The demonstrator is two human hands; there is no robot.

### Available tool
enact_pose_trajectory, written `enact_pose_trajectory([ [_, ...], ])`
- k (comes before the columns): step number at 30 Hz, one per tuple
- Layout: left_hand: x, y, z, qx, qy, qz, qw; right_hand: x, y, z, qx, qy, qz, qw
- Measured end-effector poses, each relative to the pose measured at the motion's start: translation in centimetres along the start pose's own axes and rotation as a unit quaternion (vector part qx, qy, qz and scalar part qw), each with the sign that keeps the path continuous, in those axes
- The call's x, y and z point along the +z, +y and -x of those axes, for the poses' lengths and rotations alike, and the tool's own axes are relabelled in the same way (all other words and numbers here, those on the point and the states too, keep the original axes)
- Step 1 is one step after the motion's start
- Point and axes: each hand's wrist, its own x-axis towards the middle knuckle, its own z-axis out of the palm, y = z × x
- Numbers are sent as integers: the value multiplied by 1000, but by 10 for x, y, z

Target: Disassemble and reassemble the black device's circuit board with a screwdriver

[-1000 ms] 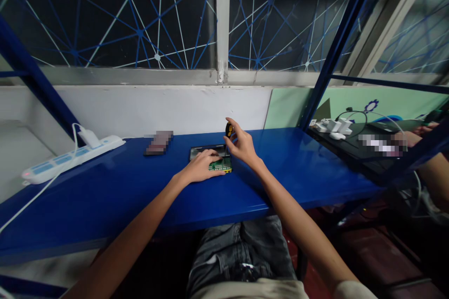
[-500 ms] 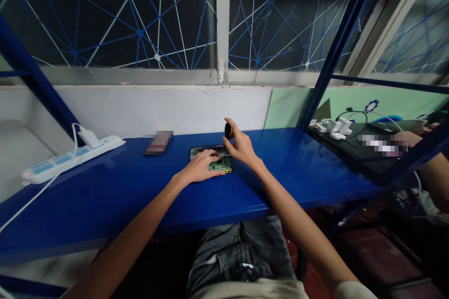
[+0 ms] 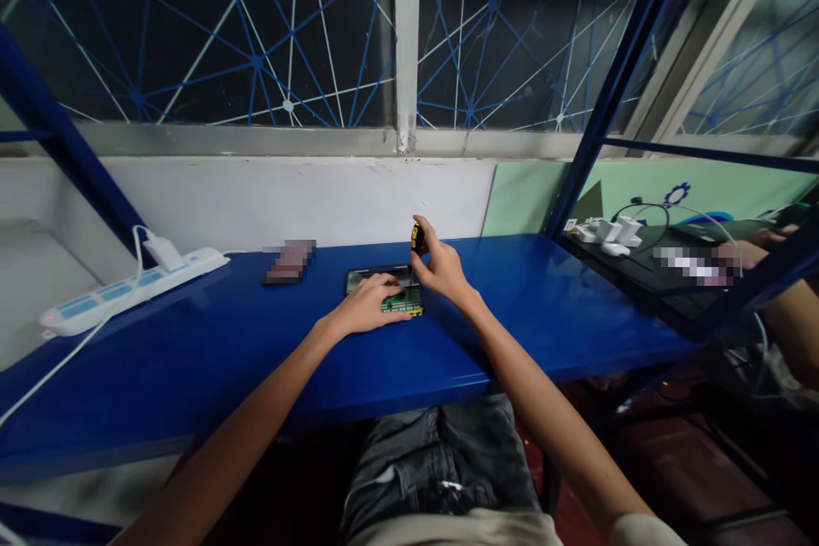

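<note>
My right hand (image 3: 444,263) is closed round the black and yellow handle of a screwdriver (image 3: 418,237), held upright. Its thin shaft points down at a green circuit board (image 3: 403,304); fingers partly hide the tip. My left hand (image 3: 364,304) grips the board, fingers over its far side and thumb along its near edge, with yellow at the near right corner. Just behind the board, and partly covered by my left fingers, lies a dark, flat, rectangular piece (image 3: 364,275) that I cannot identify.
The blue table (image 3: 243,341) carries a white power strip (image 3: 134,290) with a plugged-in adapter at left. A blurred-out flat object (image 3: 289,262) lies near the wall. To the right, past a blue post (image 3: 601,102), are white chargers (image 3: 611,232), cables and another person's arm (image 3: 784,316).
The screwdriver handle has turned in my right fingers, so more of its yellow side shows. My left hand and the board have stayed in place.
</note>
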Motion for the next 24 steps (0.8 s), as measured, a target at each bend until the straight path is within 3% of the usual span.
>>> enact_pose_trajectory([
  [24, 0, -1, 1, -7, -4, 10, 1000, -4, -3, 0, -12, -4, -7, 1000],
])
